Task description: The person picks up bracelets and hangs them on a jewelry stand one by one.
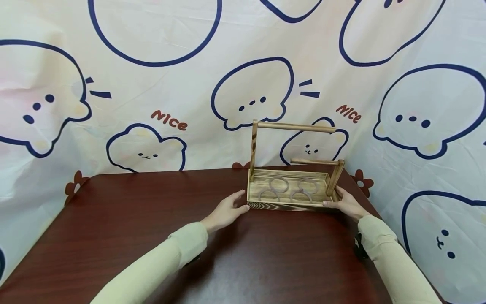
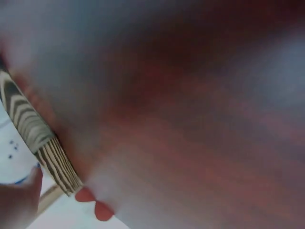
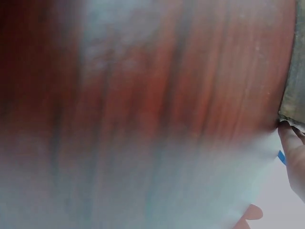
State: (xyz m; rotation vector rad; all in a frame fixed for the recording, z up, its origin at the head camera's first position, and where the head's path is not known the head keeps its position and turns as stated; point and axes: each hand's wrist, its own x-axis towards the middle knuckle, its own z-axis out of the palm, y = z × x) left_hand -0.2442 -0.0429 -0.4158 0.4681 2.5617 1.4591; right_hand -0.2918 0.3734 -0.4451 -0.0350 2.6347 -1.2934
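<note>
Two pale sleeves [image 1: 159, 261] reach up from the bottom of the head view, across a dark red-brown table [image 1: 114, 236], toward a wooden rack [image 1: 290, 196] that stands near the table's far right edge. Its tray is shallow and made of burnt-grain wood; a tall post at its left end carries a long bar [image 1: 296, 126], and a shorter post at its right end carries a lower bar [image 1: 315, 161]. Four grey rings [image 1: 279, 185] lie flat in the tray, in two rows of two.

At the tray's near left corner the left hand [image 1: 225, 213] lies with its fingers fairly straight, the fingertips against the wood — touching, not gripping. The right hand [image 1: 347, 204] is at the near right corner, fingers along the tray's end beside the short post; whether they merely touch or actually clasp the wood cannot be told.

Only the head view shows the rings, posts and bars. The left wrist view is mostly blurred table, but it gives the striped grain of the rack's edge up close, with a fingertip [image 2: 28, 191] just beside it. From the right wrist comes still less — blurred table, a sliver of the tray's corner and a finger [image 3: 293, 157] meeting it.

Behind the table hangs a white cloth [image 1: 152, 105] printed with blue-outlined cartoon faces and the word "Nice".
</note>
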